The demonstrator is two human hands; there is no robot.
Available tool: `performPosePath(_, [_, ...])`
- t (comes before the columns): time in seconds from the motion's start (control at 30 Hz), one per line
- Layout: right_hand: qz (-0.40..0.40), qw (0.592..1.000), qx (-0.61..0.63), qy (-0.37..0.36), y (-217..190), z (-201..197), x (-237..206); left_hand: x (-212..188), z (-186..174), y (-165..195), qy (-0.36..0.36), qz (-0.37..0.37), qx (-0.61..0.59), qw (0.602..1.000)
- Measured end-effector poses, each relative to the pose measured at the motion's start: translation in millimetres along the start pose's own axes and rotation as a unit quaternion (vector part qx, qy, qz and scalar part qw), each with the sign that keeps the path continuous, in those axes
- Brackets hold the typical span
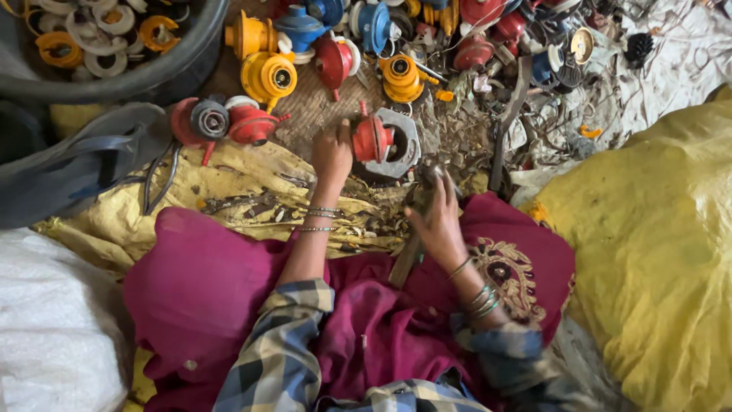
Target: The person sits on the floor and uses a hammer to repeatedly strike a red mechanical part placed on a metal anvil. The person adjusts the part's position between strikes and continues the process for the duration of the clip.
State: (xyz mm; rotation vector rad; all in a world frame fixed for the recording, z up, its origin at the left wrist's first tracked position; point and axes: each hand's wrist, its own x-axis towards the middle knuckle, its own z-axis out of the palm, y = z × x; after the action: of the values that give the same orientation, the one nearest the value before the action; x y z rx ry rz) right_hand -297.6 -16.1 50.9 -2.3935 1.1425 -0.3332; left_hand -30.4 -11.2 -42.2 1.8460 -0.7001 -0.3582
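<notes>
My left hand (pixel 332 155) grips a red gas regulator (pixel 371 140) that rests on a grey metal ring plate (pixel 406 142) on the ground in front of me. My right hand (pixel 440 216) holds a hammer by its wooden handle (pixel 406 263), the head near the ring plate's lower right edge. Both wrists wear thin bangles. My checked sleeves and maroon cloth over my knees fill the lower middle of the view.
Several yellow, red and blue regulators (pixel 268 75) lie piled ahead. A black tub (pixel 152 72) of ring parts sits upper left, a grey sandal (pixel 84 164) beside it. A yellow sack (pixel 656 252) lies right, a white sack (pixel 53 328) lower left. Scrap metal bits (pixel 549 114) litter the upper right.
</notes>
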Motion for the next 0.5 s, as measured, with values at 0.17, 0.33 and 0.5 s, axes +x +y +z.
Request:
performPosePath(0.17, [-0.113, 0.987, 0.099, -0.054, -50.1, -44.1, 70.7, -1.1, -14.3, 28.7, -0.122, 0.053, -0.02, 0.991])
performPosePath(0.33, [-0.002, 0.952, 0.279, -0.126, -67.3, -38.7, 100.7, -5.1, -25.5, 59.1, -0.18, -0.036, -0.01, 0.983])
performPosePath(0.5, [0.041, 0.888, 0.452, -0.071, -64.6, -21.6, 82.6, -12.1, -32.3, 73.8, -0.172, -0.017, -0.095, 0.98])
